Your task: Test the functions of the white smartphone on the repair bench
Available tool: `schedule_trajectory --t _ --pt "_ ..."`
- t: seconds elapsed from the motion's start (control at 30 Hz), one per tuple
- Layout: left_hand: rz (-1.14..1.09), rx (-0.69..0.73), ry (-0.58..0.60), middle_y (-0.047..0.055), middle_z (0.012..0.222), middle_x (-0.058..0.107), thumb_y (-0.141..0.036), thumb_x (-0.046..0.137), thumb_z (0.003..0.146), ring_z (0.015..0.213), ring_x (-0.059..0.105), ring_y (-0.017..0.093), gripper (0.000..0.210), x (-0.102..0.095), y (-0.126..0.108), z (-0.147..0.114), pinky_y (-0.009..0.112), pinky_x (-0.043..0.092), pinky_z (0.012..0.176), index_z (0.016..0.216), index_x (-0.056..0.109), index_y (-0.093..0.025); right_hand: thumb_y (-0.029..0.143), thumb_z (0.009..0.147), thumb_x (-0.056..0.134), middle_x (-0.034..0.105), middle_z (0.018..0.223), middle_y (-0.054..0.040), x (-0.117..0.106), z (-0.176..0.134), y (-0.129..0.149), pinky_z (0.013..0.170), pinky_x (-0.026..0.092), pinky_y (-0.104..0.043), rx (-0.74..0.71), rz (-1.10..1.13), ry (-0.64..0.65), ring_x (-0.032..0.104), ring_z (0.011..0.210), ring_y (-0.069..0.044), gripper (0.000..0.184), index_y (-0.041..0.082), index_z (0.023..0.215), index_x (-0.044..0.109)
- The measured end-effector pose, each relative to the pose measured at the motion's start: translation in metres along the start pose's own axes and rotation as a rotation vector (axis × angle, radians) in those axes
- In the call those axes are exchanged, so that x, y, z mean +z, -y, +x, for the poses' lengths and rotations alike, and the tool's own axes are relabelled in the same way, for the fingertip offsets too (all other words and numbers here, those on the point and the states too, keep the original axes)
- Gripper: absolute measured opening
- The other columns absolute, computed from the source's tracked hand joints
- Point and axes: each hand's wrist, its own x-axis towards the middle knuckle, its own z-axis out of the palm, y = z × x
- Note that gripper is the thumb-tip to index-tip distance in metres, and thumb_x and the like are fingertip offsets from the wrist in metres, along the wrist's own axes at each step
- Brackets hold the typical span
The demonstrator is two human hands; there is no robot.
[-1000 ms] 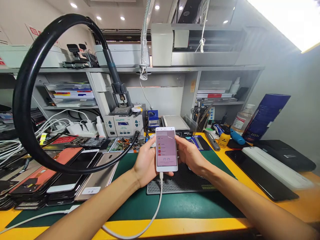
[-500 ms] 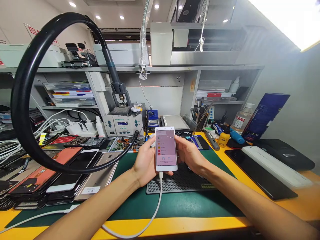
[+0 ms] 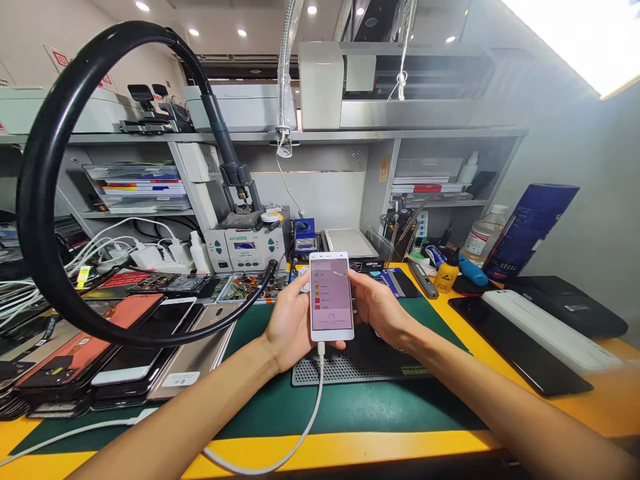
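A white smartphone point(image 3: 331, 297) stands tilted toward me, its screen lit with a list of small coloured icons. My left hand point(image 3: 293, 320) is closed around its left side, thumb along the edge and fingers behind. At the right edge, my right hand point(image 3: 383, 303) also grips it, thumb by the upper side and the other fingers partly hidden behind. A white charging cable point(image 3: 320, 393) is plugged into the phone's bottom and curves down toward the table's front edge. Below the hands lies a dark perforated pad point(image 3: 360, 373) on a green mat point(image 3: 280, 413).
Stacked phones point(image 3: 145, 347) lie at left under a looping black hose point(image 3: 37, 200) from a soldering station point(image 3: 245, 247). A tray of circuit parts point(image 3: 250, 287) sits behind. At right are a yellow bottle point(image 3: 447, 275), a dark panel point(image 3: 515, 343) and a white long case point(image 3: 550, 330).
On the phone screen, the two small shapes near the bottom have given way to one central shape. Both hands keep their hold, and the view has shifted very slightly.
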Motion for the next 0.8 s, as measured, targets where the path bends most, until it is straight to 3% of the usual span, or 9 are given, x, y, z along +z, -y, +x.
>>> schedule_trajectory --t 0.67,0.8 --pt "0.003 -0.002 0.030 0.017 0.095 0.073 -0.059 0.040 0.101 0.087 0.072 0.029 0.058 -0.0006 0.0005 0.0002 0.043 0.064 0.068 0.121 0.070 -0.013 0.054 0.101 0.035 0.074 0.117 -0.0104 0.0002 -0.0003 0.0001 0.070 0.055 -0.041 0.001 0.010 0.016 0.069 0.088 -0.027 0.053 0.023 0.133 0.062" --pt "0.020 0.016 0.056 0.018 0.097 0.072 -0.059 0.035 0.101 0.086 0.072 0.029 0.062 -0.0019 0.0021 0.0005 0.039 0.063 0.059 0.121 0.070 -0.012 0.053 0.101 0.037 0.073 0.118 -0.0098 -0.0005 0.0000 0.0000 0.069 0.055 -0.038 -0.015 0.016 0.008 0.069 0.091 -0.027 0.050 0.022 0.128 0.065"
